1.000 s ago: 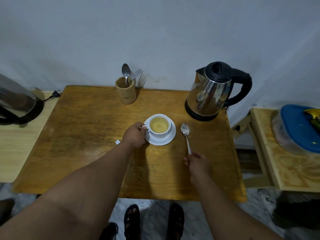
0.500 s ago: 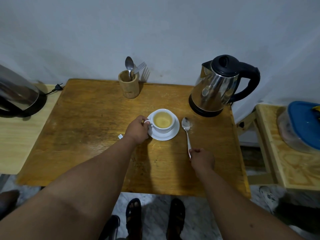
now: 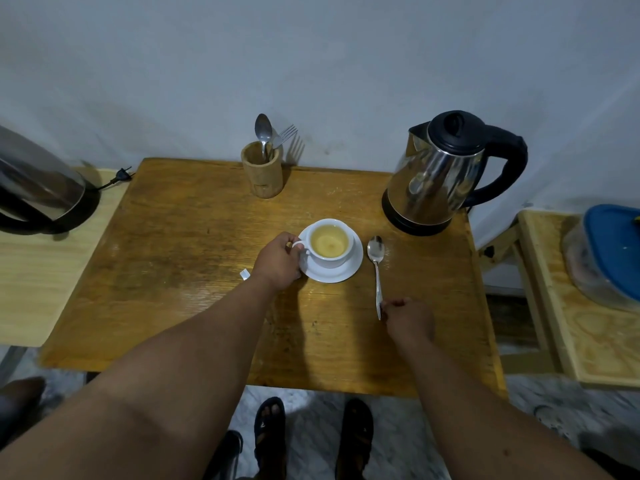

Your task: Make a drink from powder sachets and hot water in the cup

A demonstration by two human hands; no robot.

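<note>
left hand: pinching the handle of the cup, which sits on its saucer mid-table, full of pale yellow drink
right hand: closed on the tip of the spoon lying right of the saucer
step: looks like stirring's done, spoon parked
next: probably let go and lift the cup gently
vs earlier: hands and spoon pretty much unchanged, only the view has shifted

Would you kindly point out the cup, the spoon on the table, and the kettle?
cup [image 3: 329, 242], head view, on the yellowish drink inside it.
spoon [image 3: 375, 249], head view, on its bowl.
kettle [image 3: 431, 187], head view, on its steel body.
</note>
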